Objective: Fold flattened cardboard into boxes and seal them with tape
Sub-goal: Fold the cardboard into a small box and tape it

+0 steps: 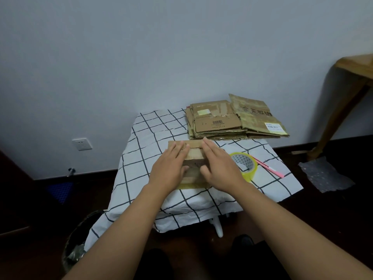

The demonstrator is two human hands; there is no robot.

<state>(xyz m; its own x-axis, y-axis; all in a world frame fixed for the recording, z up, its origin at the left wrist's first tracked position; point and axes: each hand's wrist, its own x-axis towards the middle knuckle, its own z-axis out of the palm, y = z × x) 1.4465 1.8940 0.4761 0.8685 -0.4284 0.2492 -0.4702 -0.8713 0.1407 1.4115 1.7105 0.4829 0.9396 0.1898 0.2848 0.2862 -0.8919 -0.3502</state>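
Note:
A small brown cardboard box (193, 158) sits in the middle of the table, with yellowish tape along its near edge. My left hand (171, 168) lies flat on the box's left side with fingers straight. My right hand (219, 166) lies flat on its right side, fingers straight and pointing away from me. Between the hands part of the box top shows. A roll of yellow tape (245, 164) stands just right of my right hand. A stack of flattened cardboard (232, 120) lies at the table's far right corner.
The table wears a white cloth with a black grid (145, 150). A pink knife (268, 167) lies right of the tape roll. A bin with a dark liner (78, 243) stands at the near left. Bubble wrap (325, 174) lies on the floor beside a wooden table leg (339, 118).

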